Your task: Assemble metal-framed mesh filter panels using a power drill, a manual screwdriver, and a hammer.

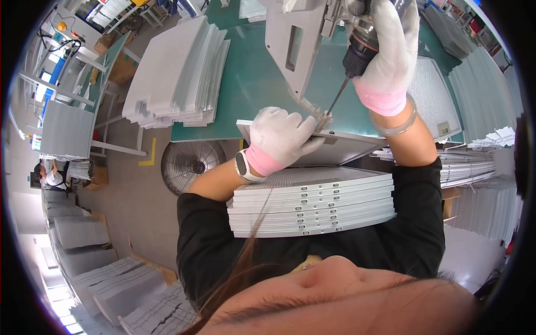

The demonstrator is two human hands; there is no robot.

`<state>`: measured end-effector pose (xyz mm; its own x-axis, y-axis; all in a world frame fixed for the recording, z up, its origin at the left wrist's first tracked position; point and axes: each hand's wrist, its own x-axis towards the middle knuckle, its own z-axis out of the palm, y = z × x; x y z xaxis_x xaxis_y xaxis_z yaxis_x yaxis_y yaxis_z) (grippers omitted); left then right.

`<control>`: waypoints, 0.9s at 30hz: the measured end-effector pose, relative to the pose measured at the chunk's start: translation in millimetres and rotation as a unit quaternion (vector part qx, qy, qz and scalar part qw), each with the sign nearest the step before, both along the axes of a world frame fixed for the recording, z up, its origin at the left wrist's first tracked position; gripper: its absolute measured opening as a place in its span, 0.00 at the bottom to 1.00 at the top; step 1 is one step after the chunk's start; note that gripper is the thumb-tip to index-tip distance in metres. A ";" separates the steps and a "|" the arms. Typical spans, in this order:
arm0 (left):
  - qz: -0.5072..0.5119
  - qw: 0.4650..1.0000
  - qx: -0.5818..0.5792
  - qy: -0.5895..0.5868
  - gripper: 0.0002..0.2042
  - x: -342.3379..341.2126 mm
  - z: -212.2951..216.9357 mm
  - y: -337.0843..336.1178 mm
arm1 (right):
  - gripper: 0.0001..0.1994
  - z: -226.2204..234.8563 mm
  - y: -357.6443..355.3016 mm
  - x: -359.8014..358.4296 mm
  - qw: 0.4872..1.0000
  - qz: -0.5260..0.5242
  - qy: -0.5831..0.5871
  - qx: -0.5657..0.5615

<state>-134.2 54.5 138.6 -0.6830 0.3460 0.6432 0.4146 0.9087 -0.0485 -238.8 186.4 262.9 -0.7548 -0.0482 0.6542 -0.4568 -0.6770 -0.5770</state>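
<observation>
My right hand (pixel 393 61), in a white glove with a pink cuff, is wrapped around a power drill (pixel 362 53) with a black chuck. The drill's long thin bit slants down to a small clear guide piece (pixel 324 119) at the tip of a grey metal bracket (pixel 296 44). My left hand (pixel 279 134), gloved the same way, grips the edge of a framed panel (pixel 357 149) just left of the bit, its fingers curled over the top. That panel leans at the near edge of the green table (pixel 245 72). The bit's very tip is hard to make out.
A stack of white framed panels (pixel 312 206) lies close in front of my body. More mesh panels (pixel 173 67) are piled on the table's left, with another panel (pixel 432 95) at right. A floor fan (pixel 195 166) stands left below. A person (pixel 53 174) works far left.
</observation>
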 end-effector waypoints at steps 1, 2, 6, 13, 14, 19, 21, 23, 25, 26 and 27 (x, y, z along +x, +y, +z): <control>-0.002 1.000 0.000 -0.001 0.15 -0.1 -0.2 0.4 | 0.20 -0.3 0.3 -0.7 1.000 0.000 -0.005 0.004; 0.001 1.000 0.000 -0.007 0.14 0.2 -0.5 0.7 | 0.20 -0.6 0.5 -1.1 1.000 0.000 -0.009 0.008; 0.009 1.000 0.002 -0.014 0.13 -1.2 -1.5 0.6 | 0.21 -4.3 -7.5 -14.2 0.998 0.014 -0.042 0.047; -0.016 1.000 0.020 -0.011 0.15 -6.8 -11.5 0.9 | 0.13 -53.8 -2.4 -8.7 0.992 0.029 0.083 0.092; -0.020 1.000 0.020 -0.005 0.16 -7.2 -11.1 1.6 | 0.14 -57.1 -1.7 -10.4 0.993 0.029 0.096 0.065; -0.020 1.000 0.016 -0.001 0.18 -7.6 -11.6 0.1 | 0.15 -66.5 3.5 -18.3 0.988 0.058 0.113 0.091; -0.023 1.000 0.015 0.003 0.18 -8.3 -12.1 0.0 | 0.16 -68.2 3.7 -19.4 0.988 0.069 0.102 0.090; -0.031 0.999 0.017 0.004 0.17 -9.2 -11.3 0.3 | 0.15 -69.4 4.2 -21.9 0.988 0.070 0.116 0.068; -0.033 0.999 0.017 0.003 0.17 -8.0 -10.9 -1.1 | 0.15 -63.0 0.0 -17.9 0.991 0.062 0.093 0.075; -0.034 0.999 0.023 0.000 0.17 -7.2 -10.7 -1.8 | 0.14 -60.8 -1.5 -16.6 0.993 0.052 0.070 0.082; -0.038 0.999 0.029 -0.001 0.16 -7.1 -10.7 -2.0 | 0.14 -60.8 -1.1 -18.7 0.993 0.051 0.069 0.082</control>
<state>-141.2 52.5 127.9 -0.6577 0.3592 0.6621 0.4833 0.8754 0.0052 -257.5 185.4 202.0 -0.6440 -0.2333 0.7286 -0.4739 -0.6259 -0.6193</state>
